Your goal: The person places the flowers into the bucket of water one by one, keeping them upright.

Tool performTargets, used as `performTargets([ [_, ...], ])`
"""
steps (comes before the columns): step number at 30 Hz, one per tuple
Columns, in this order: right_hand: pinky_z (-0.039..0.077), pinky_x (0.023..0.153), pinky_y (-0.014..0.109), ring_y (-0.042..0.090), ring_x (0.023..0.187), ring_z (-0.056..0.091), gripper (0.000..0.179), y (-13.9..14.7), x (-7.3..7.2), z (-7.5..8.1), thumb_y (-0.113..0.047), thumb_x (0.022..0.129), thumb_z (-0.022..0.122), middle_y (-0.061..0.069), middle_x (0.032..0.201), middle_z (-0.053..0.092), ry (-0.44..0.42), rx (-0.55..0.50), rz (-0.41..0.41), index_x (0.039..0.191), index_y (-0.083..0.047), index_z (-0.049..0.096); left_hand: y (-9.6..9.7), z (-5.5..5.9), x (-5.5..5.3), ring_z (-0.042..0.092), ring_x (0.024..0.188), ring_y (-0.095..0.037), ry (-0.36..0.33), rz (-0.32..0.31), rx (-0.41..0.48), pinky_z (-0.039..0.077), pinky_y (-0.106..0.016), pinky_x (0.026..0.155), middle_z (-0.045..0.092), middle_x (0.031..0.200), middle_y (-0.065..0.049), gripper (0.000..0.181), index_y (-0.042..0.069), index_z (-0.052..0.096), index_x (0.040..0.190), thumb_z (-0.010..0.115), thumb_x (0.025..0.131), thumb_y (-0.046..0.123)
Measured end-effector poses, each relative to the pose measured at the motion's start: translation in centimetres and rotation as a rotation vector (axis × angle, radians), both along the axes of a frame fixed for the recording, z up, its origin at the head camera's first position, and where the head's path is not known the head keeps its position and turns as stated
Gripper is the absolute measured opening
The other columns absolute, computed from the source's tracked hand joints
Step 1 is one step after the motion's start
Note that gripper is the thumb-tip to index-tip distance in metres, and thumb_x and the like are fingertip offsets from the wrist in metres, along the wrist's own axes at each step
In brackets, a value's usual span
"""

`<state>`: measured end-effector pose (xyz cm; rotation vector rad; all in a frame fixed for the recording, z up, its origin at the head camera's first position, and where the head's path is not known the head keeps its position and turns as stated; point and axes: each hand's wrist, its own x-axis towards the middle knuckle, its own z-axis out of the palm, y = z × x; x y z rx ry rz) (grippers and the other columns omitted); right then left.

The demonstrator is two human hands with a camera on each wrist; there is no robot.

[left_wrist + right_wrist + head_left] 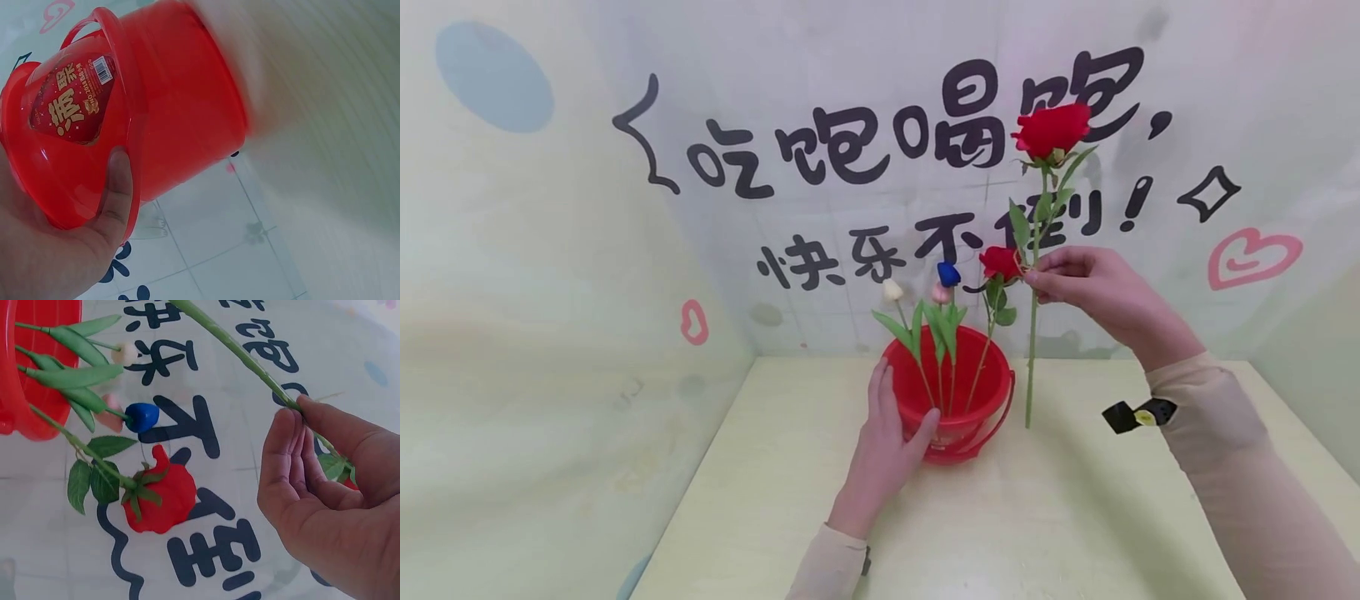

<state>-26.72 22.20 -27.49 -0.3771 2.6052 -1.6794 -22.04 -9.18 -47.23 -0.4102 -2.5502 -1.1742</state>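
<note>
A red plastic bucket point(951, 433) stands on the table, and my left hand point(887, 442) holds it at the near left side. In the left wrist view the thumb point(117, 187) lies on the bucket's outer wall just below the rim. My right hand point(1101, 296) pinches the stem of a red rose point(1054, 132) between thumb and fingertips. That rose hangs upright to the right of the bucket, its stem end outside the rim. Inside the bucket stand a white tulip point(892, 291), a pink tulip point(941, 293), a blue tulip point(948, 274) and another red rose point(1000, 262).
Behind the pale wooden table point(760, 492) hangs a light backdrop point(850, 67) with large black characters. The bucket's red handle point(1004, 417) droops along its right side. A black wrist strap point(1138, 415) is on the right sleeve.
</note>
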Motion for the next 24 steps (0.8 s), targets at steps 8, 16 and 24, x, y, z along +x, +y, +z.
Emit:
performTargets([
  [8, 0.056, 0.096, 0.023, 0.019, 0.102, 0.073, 0.044, -2.0, -0.9, 0.7, -0.034, 0.103, 0.071, 0.003, 0.112, 0.073, 0.044, -0.069, -0.020, 0.129, 0.001, 0.061, 0.0, 0.3, 0.0, 0.049, 0.144, -0.026, 0.008, 0.011, -0.002, 0.062, -0.044, 0.090, 0.022, 0.172, 0.000, 0.106, 0.020, 0.007, 0.170, 0.073, 0.095, 0.054],
  [16, 0.049, 0.113, 0.042, 0.029, 0.107, 0.073, 0.040, -3.4, -2.0, 0.6, -0.031, 0.103, 0.071, 0.004, 0.114, 0.074, 0.085, -0.143, -0.013, 0.126, 0.001, 0.062, -0.1, 0.5, 0.0, 0.053, 0.141, -0.026, 0.032, -0.002, -0.005, 0.063, -0.044, 0.089, 0.023, 0.172, -0.002, 0.108, 0.019, 0.007, 0.170, 0.075, 0.094, 0.053],
  [24, 0.058, 0.091, 0.024, 0.026, 0.102, 0.072, 0.043, -4.7, -3.0, 0.1, -0.032, 0.101, 0.073, 0.005, 0.111, 0.075, 0.090, -0.167, -0.004, 0.126, 0.003, 0.065, -0.3, 0.1, 0.0, 0.053, 0.140, -0.024, 0.022, -0.004, -0.016, 0.063, -0.041, 0.089, 0.022, 0.172, 0.002, 0.110, 0.021, 0.005, 0.171, 0.074, 0.093, 0.057],
])
